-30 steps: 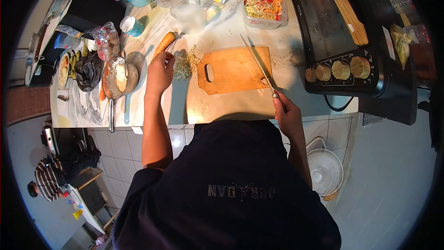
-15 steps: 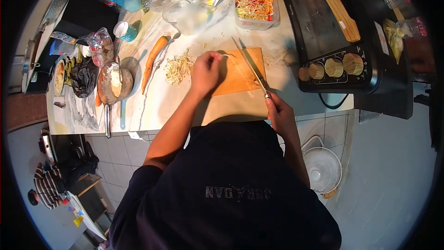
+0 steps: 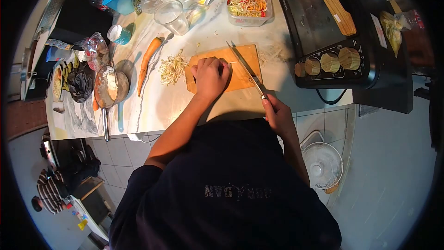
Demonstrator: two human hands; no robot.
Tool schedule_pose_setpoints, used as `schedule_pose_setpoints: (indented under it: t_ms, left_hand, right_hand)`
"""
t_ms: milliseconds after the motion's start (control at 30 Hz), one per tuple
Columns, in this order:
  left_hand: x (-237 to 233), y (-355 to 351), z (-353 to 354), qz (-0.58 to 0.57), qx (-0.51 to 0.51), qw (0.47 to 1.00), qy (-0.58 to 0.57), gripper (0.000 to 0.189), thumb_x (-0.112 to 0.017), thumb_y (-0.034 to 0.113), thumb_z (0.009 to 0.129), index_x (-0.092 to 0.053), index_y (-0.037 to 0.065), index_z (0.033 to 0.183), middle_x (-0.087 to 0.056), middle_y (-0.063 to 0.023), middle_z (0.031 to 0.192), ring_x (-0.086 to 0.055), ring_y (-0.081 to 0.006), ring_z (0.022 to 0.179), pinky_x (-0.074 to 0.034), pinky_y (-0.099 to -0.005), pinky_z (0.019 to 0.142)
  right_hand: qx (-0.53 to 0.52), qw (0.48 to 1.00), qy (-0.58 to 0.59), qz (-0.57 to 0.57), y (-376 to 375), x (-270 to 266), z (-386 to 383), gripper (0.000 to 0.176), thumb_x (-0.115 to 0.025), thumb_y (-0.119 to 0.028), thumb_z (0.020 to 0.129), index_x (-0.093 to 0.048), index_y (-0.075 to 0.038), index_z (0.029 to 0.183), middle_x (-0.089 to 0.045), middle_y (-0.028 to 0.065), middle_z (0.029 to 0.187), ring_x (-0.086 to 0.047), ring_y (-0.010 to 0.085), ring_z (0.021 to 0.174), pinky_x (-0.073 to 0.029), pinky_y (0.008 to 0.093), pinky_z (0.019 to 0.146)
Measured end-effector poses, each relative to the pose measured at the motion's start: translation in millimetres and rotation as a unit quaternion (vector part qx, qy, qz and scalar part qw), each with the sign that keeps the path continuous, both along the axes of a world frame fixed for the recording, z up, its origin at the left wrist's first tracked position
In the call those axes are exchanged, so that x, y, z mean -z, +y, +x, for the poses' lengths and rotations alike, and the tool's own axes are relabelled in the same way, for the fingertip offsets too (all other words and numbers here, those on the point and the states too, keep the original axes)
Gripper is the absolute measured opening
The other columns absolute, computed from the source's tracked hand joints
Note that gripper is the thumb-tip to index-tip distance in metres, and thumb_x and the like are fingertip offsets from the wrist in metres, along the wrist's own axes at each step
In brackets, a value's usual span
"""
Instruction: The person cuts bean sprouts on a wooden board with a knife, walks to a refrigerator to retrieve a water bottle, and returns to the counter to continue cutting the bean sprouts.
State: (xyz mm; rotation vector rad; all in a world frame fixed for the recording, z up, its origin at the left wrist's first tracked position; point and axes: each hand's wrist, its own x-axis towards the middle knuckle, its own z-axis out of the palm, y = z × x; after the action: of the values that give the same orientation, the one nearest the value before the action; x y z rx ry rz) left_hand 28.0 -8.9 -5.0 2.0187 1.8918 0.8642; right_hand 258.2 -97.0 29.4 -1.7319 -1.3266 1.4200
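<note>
My right hand (image 3: 279, 115) is wrapped round the handle of a long knife (image 3: 244, 67), its blade slanting up and left over the orange cutting board (image 3: 252, 58). On the left part of the board rests my left hand (image 3: 211, 78), fingers curled and closed. A thin pale bean sprout (image 3: 233, 62) pokes out at its fingertips, most of it hidden. Left of the board lies a loose pile of bean sprouts (image 3: 172, 68). Farther left is a whole carrot (image 3: 149, 62).
A clear tub (image 3: 247, 20) of shredded vegetables stands at the back. A clear plastic cup (image 3: 178, 25) is left of it. A strainer (image 3: 107, 92) with pale contents sits at left. The black appliance with wooden knobs (image 3: 330, 63) borders the right side. Behind left is another person (image 3: 50, 190).
My left hand has come down onto the board, turning palm-down over its left part. The knife stays in my right hand, at nearly the same place. The view has shifted slightly.
</note>
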Motion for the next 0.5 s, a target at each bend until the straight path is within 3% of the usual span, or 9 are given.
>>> schedule_pose_setpoints:
  t_ms: [233,300,500]
  left_hand:
    - [-0.6,-0.3,2.2,-0.008,-0.01,1.0,0.004,0.014,-0.07,0.025,0.083,-0.07,0.01,0.082,-0.068,-0.0069,0.091,-0.056,-0.0289,0.097,-0.033,-0.0447,0.081]
    - [-1.5,-0.1,3.1,-0.011,-0.01,1.0,-0.001,0.014,-0.07,0.025,0.082,-0.069,0.01,0.081,-0.068,-0.0068,0.09,-0.056,-0.0289,0.096,-0.033,-0.0448,0.081]
    - [2.3,-0.3,2.4,0.006,-0.007,1.0,0.004,0.014,-0.07,0.025,0.082,-0.068,0.011,0.08,-0.067,-0.0062,0.089,-0.056,-0.0288,0.095,-0.033,-0.0447,0.081]
  right_hand:
    - [-0.01,1.0,-0.012,-0.017,3.0,-7.1,0.7,0.039,-0.058,-0.033,0.098,-0.064,-0.006,0.126,-0.061,0.0053,0.069,-0.054,0.0098,0.061,-0.045,0.0284,0.06]
    - [-0.022,0.999,-0.031,-0.009,3.7,-6.5,1.3,0.038,-0.055,-0.028,0.1,-0.063,-0.004,0.129,-0.058,-0.0017,0.072,-0.051,0.0068,0.061,-0.044,0.0239,0.059]
    - [-0.025,0.999,-0.04,-0.003,2.5,-3.4,3.7,0.04,-0.056,-0.029,0.099,-0.062,-0.003,0.129,-0.057,-0.002,0.071,-0.052,0.0068,0.062,-0.044,0.0241,0.059]
